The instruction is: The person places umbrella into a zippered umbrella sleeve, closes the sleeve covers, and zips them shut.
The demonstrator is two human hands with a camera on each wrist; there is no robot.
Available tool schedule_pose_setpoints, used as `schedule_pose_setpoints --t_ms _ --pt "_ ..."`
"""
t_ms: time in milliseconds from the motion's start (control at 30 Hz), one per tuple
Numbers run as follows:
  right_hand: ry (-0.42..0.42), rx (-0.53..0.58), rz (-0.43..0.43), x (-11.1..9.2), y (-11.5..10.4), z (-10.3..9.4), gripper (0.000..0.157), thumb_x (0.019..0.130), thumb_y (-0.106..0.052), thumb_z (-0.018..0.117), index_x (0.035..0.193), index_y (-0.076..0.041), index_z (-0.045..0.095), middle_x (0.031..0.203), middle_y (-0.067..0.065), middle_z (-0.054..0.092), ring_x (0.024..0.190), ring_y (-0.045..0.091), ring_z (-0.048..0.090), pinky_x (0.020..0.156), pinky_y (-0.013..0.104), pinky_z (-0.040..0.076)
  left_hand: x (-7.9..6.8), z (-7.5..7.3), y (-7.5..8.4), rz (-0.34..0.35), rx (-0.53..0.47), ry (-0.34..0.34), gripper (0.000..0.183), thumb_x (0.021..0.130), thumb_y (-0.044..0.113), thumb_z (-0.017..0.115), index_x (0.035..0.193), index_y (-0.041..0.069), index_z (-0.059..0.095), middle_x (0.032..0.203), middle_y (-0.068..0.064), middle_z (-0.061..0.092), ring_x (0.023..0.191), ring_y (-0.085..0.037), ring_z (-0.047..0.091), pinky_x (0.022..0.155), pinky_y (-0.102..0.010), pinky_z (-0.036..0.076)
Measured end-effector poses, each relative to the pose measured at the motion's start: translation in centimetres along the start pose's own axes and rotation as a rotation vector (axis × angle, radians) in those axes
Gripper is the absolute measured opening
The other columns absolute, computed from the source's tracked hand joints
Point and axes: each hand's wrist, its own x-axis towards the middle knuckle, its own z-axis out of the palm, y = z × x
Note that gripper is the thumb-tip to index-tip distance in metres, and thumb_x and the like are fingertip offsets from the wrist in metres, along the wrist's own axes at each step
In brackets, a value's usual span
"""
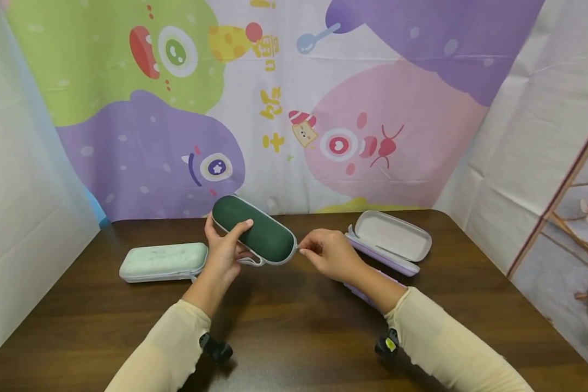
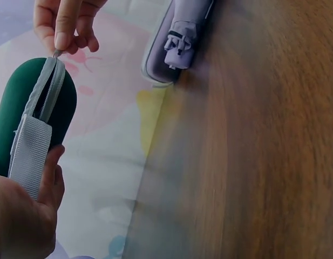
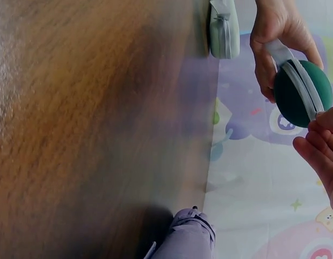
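My left hand (image 1: 221, 251) grips a dark green zip case (image 1: 273, 238) above the table, its thumb lying across the top. A grey strap (image 2: 31, 151) loops from the case's side near the palm. At the case's other end, my right hand (image 1: 334, 255) pinches the small zipper pull (image 2: 57, 53) between thumb and fingers. Along the edge by the strap, the zipper shows a narrow parted gap in the left wrist view; the inside of the case is hidden.
A closed mint-green case (image 1: 164, 262) lies on the table (image 1: 294, 337) at left. On the right, a lavender case (image 1: 394, 237) stands unzipped with its lid raised. A folded purple umbrella (image 1: 361, 294) lies partly hidden under the right forearm. A printed cloth (image 1: 274, 179) hangs behind.
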Motion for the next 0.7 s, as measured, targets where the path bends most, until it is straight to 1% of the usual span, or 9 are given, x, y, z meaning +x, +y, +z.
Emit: schedule_pose_setpoints --t_ms 67,133,367,533,700 --pt "0.003 0.001 0.004 -0.1 0.0 0.1 0.01 0.08 0.002 0.076 0.079 -0.006 0.069 0.073 -0.001 0.063 0.062 0.007 0.053 0.055 0.022 0.047 0.0 0.0 0.0 0.0 0.002 0.004 0.096 0.083 0.003 0.071 0.147 0.043 0.011 0.116 -0.019 0.053 0.062 -0.023 0.07 0.043 -0.03 0.05" --pt "0.006 0.007 0.008 -0.1 -0.1 0.3 0.01 0.08 0.002 0.076 0.079 -0.006 0.069 0.073 -0.001 0.063 0.062 0.006 0.052 0.055 0.021 0.047 0.0 0.0 0.0 -0.002 0.002 0.01 0.097 0.083 0.004 0.072 0.147 0.043 0.011 0.118 -0.019 0.052 0.062 -0.023 0.07 0.042 -0.029 0.05" --pt "-0.003 0.017 -0.043 -0.2 -1.0 1.0 0.009 0.079 0.0 0.076 0.078 -0.006 0.069 0.072 -0.001 0.063 0.061 0.007 0.053 0.054 0.019 0.046 -0.1 0.3 0.2 -0.011 -0.032 0.063 0.096 0.084 0.006 0.072 0.147 0.043 0.011 0.122 -0.017 0.05 0.063 -0.022 0.07 0.048 -0.037 0.055" --pt "0.052 -0.006 -0.024 -0.1 -1.3 1.6 0.01 0.078 -0.001 0.078 0.076 -0.007 0.07 0.069 -0.003 0.061 0.059 0.007 0.052 0.053 0.018 0.044 -0.2 0.8 0.1 -0.015 -0.079 0.129 0.098 0.082 0.008 0.075 0.148 0.042 0.011 0.122 -0.012 0.05 0.067 -0.021 0.07 0.053 -0.039 0.056" --pt "0.102 -0.027 -0.004 0.0 -1.6 2.4 0.009 0.077 -0.001 0.078 0.076 -0.007 0.071 0.068 -0.002 0.062 0.058 0.006 0.051 0.053 0.019 0.044 -0.5 1.4 -0.2 -0.028 -0.132 0.195 0.098 0.082 0.009 0.076 0.148 0.04 0.01 0.125 -0.009 0.046 0.072 -0.021 0.069 0.06 -0.041 0.057"
